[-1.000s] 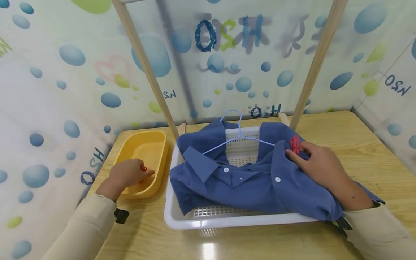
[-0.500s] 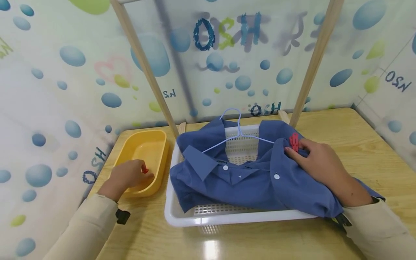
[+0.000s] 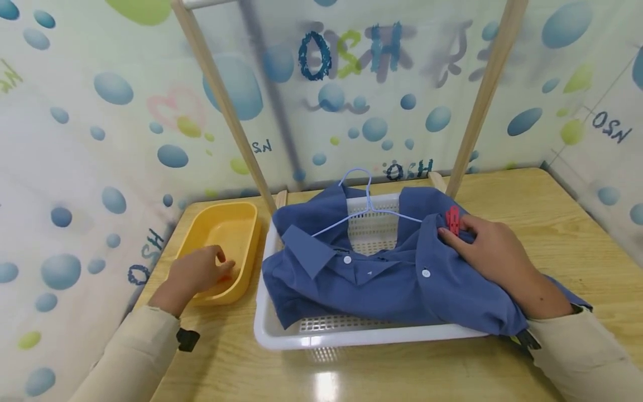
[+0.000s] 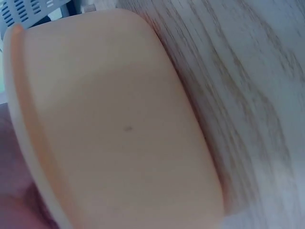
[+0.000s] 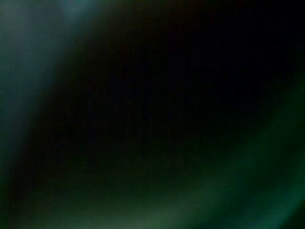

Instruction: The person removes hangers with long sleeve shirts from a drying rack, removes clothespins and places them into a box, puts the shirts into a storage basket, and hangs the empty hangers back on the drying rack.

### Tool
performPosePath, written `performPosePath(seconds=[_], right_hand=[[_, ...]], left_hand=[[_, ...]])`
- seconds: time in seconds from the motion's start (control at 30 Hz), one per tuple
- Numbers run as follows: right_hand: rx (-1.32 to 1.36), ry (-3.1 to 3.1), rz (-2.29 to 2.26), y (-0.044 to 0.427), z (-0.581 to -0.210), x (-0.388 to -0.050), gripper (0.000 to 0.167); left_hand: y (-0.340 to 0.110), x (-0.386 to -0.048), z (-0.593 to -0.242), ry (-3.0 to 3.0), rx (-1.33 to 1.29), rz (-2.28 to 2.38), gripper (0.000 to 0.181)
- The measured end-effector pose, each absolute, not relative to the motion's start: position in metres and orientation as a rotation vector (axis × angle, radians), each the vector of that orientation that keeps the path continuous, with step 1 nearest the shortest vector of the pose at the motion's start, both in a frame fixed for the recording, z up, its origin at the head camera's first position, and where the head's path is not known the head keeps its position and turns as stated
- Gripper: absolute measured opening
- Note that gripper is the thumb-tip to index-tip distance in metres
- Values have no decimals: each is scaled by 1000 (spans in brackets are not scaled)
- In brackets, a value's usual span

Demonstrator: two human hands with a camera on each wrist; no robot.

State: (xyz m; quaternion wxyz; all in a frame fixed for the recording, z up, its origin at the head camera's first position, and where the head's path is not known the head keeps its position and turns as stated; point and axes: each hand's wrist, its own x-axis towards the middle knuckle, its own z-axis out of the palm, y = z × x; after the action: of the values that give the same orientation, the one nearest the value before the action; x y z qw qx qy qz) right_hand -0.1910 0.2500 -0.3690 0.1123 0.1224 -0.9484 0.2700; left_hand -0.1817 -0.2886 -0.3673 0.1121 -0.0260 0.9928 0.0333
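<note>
In the head view, a blue shirt (image 3: 372, 290) with white buttons lies over a white basket (image 3: 372, 337), a light-blue hanger (image 3: 369, 205) across its neck opening. My right hand (image 3: 494, 254) grips the shirt's right part, thumb on the cloth, beside an upright red clothespin (image 3: 454, 220). My left hand (image 3: 198, 271) is inside the yellow tray (image 3: 253, 229), thumb and forefinger apart; a red piece (image 3: 226, 277) shows below the thumb, and whether the fingers touch it is unclear. The left wrist view shows mainly the tray's outer side (image 4: 119, 119); the right wrist view is dark.
Two wooden poles (image 3: 231, 111) (image 3: 484, 106) rise behind the basket at left and right, joined to feet on the wooden table (image 3: 527, 206). A patterned curtain (image 3: 326, 134) hangs behind the table and continues around its sides.
The red piece seen earlier between my left thumb and forefinger no longer shows there, and a gap has appeared between them. My right hand has stayed on the shirt.
</note>
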Motion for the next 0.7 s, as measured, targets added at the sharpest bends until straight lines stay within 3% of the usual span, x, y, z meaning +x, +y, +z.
performPosePath(seconds=[0.27, 0.7], right_hand=[[372, -2791, 790, 248, -368, -191, 42], [382, -2787, 796, 250, -369, -192, 41]], left_hand=[[-258, -181, -342, 3249, 8, 225, 27], [-153, -177, -283, 3544, 623, 257, 19]])
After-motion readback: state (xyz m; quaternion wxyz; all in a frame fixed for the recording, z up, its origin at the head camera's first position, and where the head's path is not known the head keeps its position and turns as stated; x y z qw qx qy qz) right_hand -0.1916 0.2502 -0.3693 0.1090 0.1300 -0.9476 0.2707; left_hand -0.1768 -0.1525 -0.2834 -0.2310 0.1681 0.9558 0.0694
